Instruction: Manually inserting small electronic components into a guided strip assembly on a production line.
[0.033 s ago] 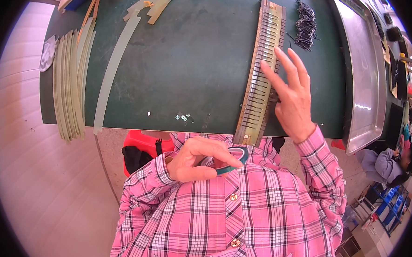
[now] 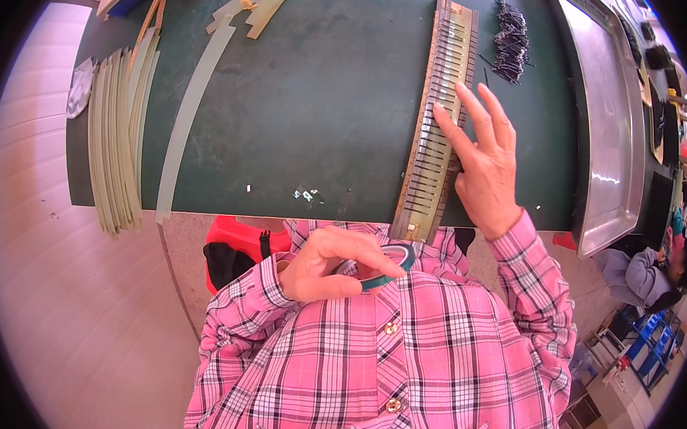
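My left hand (image 2: 327,266), in front of the table edge, is closed on a roll of green tape (image 2: 408,258), with thumb and fingers around the ring. Slanting across the table is a long narrow fixture (image 2: 427,168), its near end jutting past the edge. Many thin dark-tipped pins or leads lie crosswise along it in a row. My right hand (image 2: 490,164) is over the fixture's right side, fingers spread, fingertips at or just above the row of leads. Contact is hard to judge. Beyond that hand lies a heap of small black leaded parts (image 2: 511,45).
Flat pale-green strips (image 2: 114,144) are stacked at the left, with a single strip (image 2: 193,117) beside them. More strips (image 2: 270,9) lie at the far side. A metal tray (image 2: 613,143) stands along the right edge. Small white scraps (image 2: 306,195) dot the near edge. A person (image 2: 643,277) is at far right.
My right hand has shifted very slightly, its fingers still spread over the fixture. My left hand and the tape roll look unchanged.
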Demonstrator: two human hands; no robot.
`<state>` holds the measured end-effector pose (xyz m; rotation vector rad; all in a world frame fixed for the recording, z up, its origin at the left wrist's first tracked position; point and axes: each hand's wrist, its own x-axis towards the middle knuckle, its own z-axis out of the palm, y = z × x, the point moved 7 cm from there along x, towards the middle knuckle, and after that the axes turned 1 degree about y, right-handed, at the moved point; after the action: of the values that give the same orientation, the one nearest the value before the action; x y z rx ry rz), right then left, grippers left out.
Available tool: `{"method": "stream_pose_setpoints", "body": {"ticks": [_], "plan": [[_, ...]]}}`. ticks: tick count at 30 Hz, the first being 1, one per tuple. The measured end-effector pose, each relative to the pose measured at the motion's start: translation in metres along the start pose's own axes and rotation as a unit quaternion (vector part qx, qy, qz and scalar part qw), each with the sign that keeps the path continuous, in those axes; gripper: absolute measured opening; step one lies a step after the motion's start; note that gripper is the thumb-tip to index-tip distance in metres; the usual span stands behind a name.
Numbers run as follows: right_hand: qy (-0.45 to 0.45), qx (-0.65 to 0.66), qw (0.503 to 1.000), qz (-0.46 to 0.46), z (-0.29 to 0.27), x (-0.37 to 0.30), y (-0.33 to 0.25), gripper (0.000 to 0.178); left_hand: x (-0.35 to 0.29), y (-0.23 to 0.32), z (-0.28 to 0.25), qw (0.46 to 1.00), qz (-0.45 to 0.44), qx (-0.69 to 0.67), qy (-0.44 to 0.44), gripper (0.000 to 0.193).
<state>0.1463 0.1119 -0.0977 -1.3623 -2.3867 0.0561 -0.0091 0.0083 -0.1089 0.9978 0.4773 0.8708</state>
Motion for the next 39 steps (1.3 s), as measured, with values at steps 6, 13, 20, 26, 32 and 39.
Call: {"method": "stream_pose_setpoints", "body": {"ticks": [6,13,20,26,32,39], "plan": [[0.004,0.005,1.000,0.011,0.006,-0.009,-0.001,0.067,-0.003,-0.010,-0.004,0.999,-0.047,0.024,0.008,0.064],[-0.006,0.012,1.000,0.022,0.009,-0.030,0.010,0.069,0.010,-0.032,-0.002,0.998,-0.030,-0.052,0.023,0.044],[-0.025,0.041,0.999,0.003,0.000,-0.036,0.029,0.069,0.028,-0.048,0.005,1.000,-0.001,-0.021,-0.007,0.042],[-0.002,0.026,1.000,0.015,0.010,-0.045,0.029,0.067,0.033,-0.050,0.001,1.000,-0.022,-0.018,-0.010,0.042],[-0.018,0.044,0.999,-0.007,0.010,-0.049,0.027,0.055,0.034,-0.056,-0.001,1.000,0.000,0.004,0.001,0.043],[-0.019,0.045,0.999,0.003,0.016,-0.052,0.028,0.064,0.034,-0.062,-0.005,1.000,-0.013,-0.007,0.014,0.044]]}}
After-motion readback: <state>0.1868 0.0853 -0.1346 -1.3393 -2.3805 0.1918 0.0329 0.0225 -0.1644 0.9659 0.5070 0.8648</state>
